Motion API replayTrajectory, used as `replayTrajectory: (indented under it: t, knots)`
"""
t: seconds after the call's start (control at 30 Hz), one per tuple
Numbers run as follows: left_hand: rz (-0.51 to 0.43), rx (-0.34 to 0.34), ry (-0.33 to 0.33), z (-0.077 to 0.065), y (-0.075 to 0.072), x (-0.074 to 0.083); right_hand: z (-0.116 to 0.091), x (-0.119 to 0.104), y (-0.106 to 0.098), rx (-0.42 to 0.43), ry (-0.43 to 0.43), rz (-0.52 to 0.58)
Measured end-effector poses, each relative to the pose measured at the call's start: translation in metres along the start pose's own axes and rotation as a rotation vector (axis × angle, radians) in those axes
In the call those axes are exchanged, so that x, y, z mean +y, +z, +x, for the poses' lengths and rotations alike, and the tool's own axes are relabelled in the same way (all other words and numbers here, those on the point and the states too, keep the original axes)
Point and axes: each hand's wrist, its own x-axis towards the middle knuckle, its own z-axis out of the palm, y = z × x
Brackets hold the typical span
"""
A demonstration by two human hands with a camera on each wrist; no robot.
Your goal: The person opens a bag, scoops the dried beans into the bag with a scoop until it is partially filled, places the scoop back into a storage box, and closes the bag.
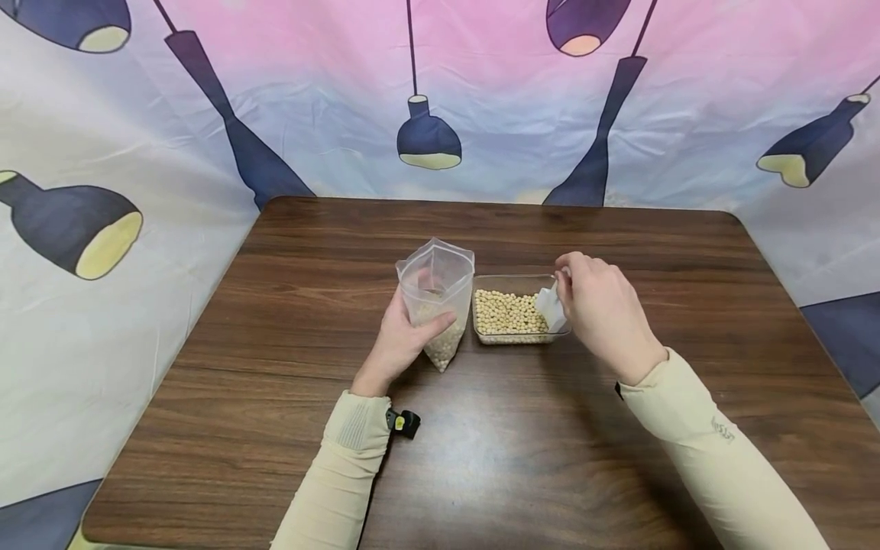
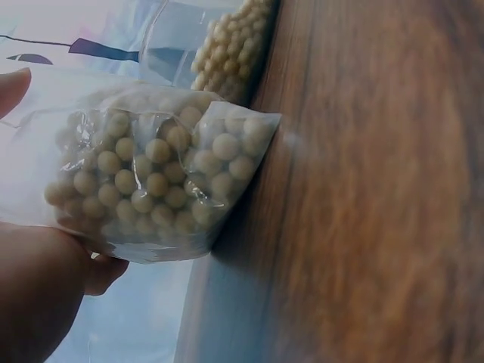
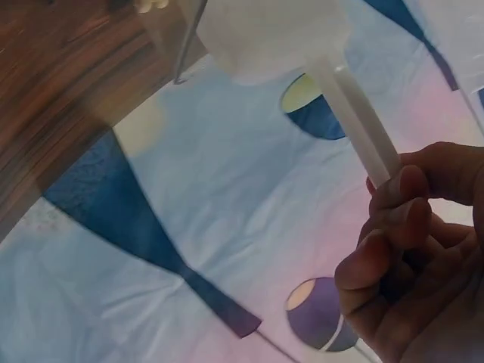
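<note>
My left hand [image 1: 397, 336] grips a clear plastic bag [image 1: 448, 296], thumb across its near side and the mouth standing open. Pale round beans [image 2: 151, 170] fill the bag's lower part, whose bottom corner is close over the table in the left wrist view. To its right stands a clear rectangular container [image 1: 514, 339] with more beans [image 1: 509, 312] in it. My right hand [image 1: 608, 309] pinches the handle [image 3: 359, 125] of a white scoop [image 1: 551, 307] between thumb and curled fingers. The scoop's head is tilted down into the container's right end.
A dark wood-grain table [image 1: 275, 321] lies under everything. Behind it hangs a cloth backdrop [image 1: 344, 114] printed with lamps, meeting the table's far edge. A small black device [image 1: 406, 424] is strapped at the left wrist.
</note>
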Motion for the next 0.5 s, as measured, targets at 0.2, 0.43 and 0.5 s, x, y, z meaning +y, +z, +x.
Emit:
replayTrajectory:
  t: [0.2,0.43,0.5]
  knots:
    - [0.002,-0.014,0.008,0.001,0.002,-0.001,-0.003,0.017,-0.010,-0.100,0.130,0.080]
    - [0.017,-0.012,-0.016,0.001,0.003,0.000,-0.016,0.030,-0.008,-0.128,0.346,0.208]
    - [0.007,-0.009,-0.021,0.001,0.002,0.000,-0.020,0.033,-0.004,-0.141,0.390,0.242]
